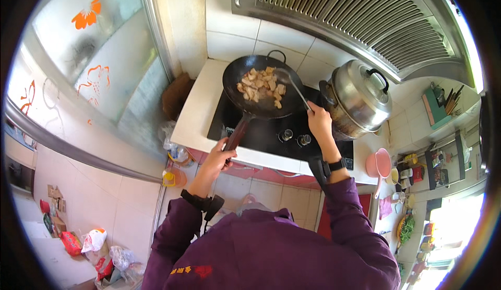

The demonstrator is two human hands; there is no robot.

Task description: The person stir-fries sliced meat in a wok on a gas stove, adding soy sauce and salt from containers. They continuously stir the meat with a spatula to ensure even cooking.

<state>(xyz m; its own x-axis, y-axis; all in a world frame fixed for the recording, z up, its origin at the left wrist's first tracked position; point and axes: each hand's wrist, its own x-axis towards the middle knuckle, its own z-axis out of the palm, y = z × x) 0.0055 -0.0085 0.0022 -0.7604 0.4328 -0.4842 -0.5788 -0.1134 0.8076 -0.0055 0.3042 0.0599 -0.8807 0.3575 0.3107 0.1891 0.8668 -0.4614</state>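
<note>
My left hand (217, 159) is wrapped around the dark wooden handle (239, 132) of a black wok (239, 69). The wok rests over the left side of a black glass gas hob (262, 133). Pale, lightly browned pieces of meat (256, 84) lie in the wok, mostly in its middle. In my right hand (319, 118) is the metal shaft of a ladle or spatula (299, 90). Its head lies inside the wok at the right edge of the meat, and its exact shape is hard to tell. Both wrists wear black straps.
A lidded stainless steel steamer pot (358, 98) stands close right of my right hand. A range hood (352, 20) overhangs the back. On the right counter is a pink plastic dipper (378, 164). Oil bottles (174, 177) stand on the floor at left, beside a frosted glass door (113, 75).
</note>
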